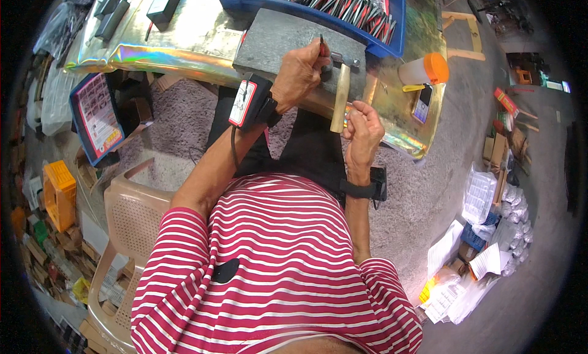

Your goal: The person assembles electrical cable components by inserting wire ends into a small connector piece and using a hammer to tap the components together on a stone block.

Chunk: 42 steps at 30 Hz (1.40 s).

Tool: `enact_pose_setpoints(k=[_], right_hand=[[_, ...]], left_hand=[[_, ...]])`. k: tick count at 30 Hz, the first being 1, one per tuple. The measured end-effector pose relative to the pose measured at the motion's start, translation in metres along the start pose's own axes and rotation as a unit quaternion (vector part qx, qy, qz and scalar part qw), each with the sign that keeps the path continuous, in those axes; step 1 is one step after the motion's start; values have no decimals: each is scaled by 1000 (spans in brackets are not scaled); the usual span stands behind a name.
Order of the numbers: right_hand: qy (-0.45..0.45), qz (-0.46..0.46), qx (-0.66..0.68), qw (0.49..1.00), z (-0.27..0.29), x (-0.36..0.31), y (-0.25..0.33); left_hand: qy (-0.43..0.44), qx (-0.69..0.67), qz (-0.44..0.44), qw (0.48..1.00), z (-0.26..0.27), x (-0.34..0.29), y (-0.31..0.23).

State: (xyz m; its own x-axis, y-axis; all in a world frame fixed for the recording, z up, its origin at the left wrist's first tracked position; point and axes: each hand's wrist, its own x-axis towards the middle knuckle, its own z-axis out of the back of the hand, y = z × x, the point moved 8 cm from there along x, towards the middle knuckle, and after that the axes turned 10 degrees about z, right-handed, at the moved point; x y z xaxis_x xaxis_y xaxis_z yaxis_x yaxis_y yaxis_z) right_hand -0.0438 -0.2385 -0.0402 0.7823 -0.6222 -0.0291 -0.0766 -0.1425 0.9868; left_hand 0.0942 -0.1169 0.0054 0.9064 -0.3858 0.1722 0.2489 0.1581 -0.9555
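Head view: hammer (340, 93) handle toward person, head away.

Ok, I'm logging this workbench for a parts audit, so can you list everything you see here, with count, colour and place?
Slab: one, grey, on the table under the left hand.
Small tool: one, red and black, upright on the slab.
Hammer: one, wooden handle, metal head on the slab.
Bin: one, blue, behind the slab, full of red and black tools.
Table: one, shiny iridescent cover.
Jar: one, white, orange lid, right of the slab.
Phone: one, dark, below the jar.
Chair: one, beige plastic, left.
Crate: one, orange, far left floor.
Bags and papers: many, clear and white, right floor.
Left hand: fingers pinch the small tool.
Right hand: grips the hammer handle.
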Motion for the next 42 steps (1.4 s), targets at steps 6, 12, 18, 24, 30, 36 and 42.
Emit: enact_pose_setpoints(k=[6, 12, 18, 24, 30, 36, 42], right_hand=[[22, 38, -165, 985, 2, 3, -4], [103, 90, -216, 967, -17, 5, 2], [137, -108, 32, 984, -27, 4, -27], [133, -158, 135, 969, -33, 4, -30], [105, -186, 132, 968, -27, 6, -20], [107, -48, -74, 990, -20, 7, 38], [118, 218, -343, 906, -30, -3, 126]], left_hand=[[-10, 52, -91, 994, 0, -1, -11], [13, 80, -113, 990, -4, -2, -15], [15, 118, -124, 985, -6, -4, -21], [14, 119, -133, 984, -7, -3, -20], [28, 101, -136, 985, -10, -2, -22], [35, 123, -134, 983, -9, -3, -21], [35, 113, -155, 981, -11, -2, -23]])
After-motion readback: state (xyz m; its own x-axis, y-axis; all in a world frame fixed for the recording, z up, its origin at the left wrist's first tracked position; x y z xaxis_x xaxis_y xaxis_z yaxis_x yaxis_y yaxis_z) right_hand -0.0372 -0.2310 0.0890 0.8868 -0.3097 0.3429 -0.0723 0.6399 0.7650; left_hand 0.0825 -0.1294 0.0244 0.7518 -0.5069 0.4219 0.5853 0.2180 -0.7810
